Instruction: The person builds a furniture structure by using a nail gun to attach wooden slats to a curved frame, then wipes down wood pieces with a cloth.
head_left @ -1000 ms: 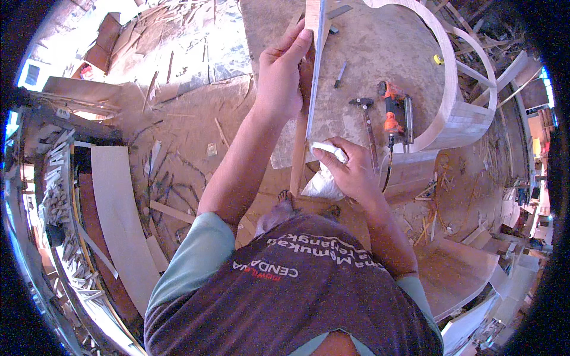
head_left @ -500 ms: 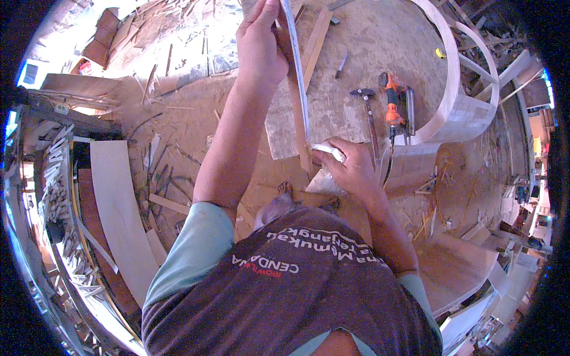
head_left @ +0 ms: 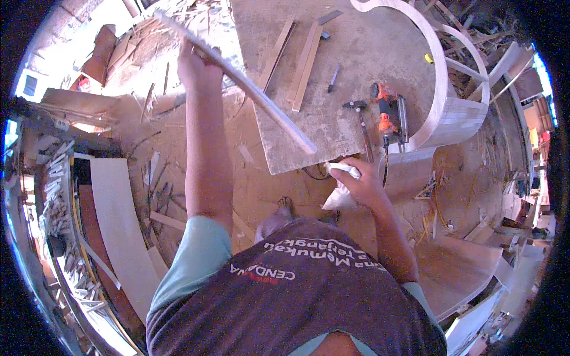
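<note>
My left hand (head_left: 199, 66), raised at the upper left, is closed on a long, narrow wooden strip (head_left: 267, 105) with a pale, whitish edge, which slants down across the worktable (head_left: 285, 142). My right hand (head_left: 362, 184) grips a crumpled white bag (head_left: 336, 198) below the table's front edge, near the strip's lower end but apart from it. On the table lie two groups of wooden strips (head_left: 305, 68), a slim pen-like tool (head_left: 333, 78), a hammer (head_left: 363, 121) and an orange-and-black power tool (head_left: 389, 110) with a dark hose.
A curved pale wooden frame (head_left: 442, 71) stands at the table's right, with a small yellow object (head_left: 428, 58) beside it. Long boards (head_left: 119, 219) and stacked offcuts (head_left: 56, 190) line the left. Wood scraps litter the floor around my feet (head_left: 284, 207); curved sheets (head_left: 451, 273) lie lower right.
My left hand has swung left with the strip, which now slants instead of standing upright in view. My right hand and bag have shifted slightly right and down, away from the strip.
</note>
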The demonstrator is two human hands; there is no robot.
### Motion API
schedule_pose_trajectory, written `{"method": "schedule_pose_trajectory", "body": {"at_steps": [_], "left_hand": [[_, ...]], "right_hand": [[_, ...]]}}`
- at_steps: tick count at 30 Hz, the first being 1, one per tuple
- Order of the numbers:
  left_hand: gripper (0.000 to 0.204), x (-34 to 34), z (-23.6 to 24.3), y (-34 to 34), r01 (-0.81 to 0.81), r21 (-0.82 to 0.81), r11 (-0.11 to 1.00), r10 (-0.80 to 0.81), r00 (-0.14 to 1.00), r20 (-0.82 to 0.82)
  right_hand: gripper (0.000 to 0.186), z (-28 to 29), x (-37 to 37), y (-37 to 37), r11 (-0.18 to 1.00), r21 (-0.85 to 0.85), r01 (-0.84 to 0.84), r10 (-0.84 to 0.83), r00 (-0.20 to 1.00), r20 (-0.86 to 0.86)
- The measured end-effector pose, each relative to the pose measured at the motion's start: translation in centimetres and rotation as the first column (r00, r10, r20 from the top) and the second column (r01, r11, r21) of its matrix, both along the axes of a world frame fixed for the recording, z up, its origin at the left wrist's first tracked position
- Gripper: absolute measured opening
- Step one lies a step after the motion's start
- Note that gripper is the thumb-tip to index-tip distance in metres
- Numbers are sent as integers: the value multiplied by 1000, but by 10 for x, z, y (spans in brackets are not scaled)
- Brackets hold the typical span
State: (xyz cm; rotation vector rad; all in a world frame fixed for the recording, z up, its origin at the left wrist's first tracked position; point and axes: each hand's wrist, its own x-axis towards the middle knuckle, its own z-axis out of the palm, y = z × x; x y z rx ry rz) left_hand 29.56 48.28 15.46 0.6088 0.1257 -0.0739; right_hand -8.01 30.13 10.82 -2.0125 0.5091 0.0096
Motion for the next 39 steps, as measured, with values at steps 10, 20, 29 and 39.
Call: {"method": "schedule_pose_trajectory", "body": {"at_steps": [10, 20, 29, 39], "left_hand": [[16, 17, -68, 34, -175, -2, 985, 168, 950, -264], [33, 46, -120, 57, -132, 26, 991, 134, 948, -288], [38, 65, -160, 114, -186, 438, 879, 201, 979, 12], [50, -40, -51, 131, -483, 544, 686, 374, 876, 305]], "right_hand": [[24, 47, 32, 22, 983, 107, 148, -168, 961, 220], [28, 28, 50, 25, 995, 87, 53, -80, 934, 349], [44, -74, 78, 15, 977, -197, 77, -33, 975, 219], [52, -101, 131, -71, 821, -411, 397, -237, 891, 388]]}}
